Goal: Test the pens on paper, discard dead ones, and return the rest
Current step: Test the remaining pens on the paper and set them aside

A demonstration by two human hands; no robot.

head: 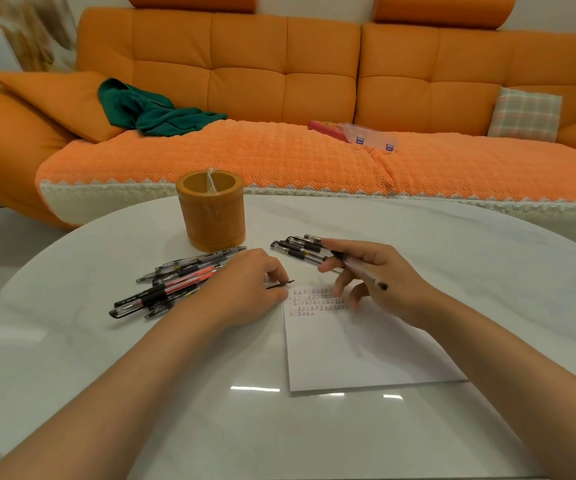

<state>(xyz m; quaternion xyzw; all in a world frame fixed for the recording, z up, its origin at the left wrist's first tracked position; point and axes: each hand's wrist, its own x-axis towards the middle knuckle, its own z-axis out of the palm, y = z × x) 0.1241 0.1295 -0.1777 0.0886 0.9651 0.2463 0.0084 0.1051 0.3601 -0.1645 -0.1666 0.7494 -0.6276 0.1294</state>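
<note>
Above paper (366,351), right hand (395,277) grips pen (362,273) slanting near-right, left hand (241,289) pinches dark sliver (281,285)

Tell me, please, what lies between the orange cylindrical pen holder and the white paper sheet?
The head view shows the left hand there, pinching a thin dark piece.

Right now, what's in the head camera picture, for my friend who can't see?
A person's right hand holds a pen over a paper with rows of small marks; the left hand pinches a thin dark piece at its corner. Two piles of pens and an orange cup sit on the white table.
</note>
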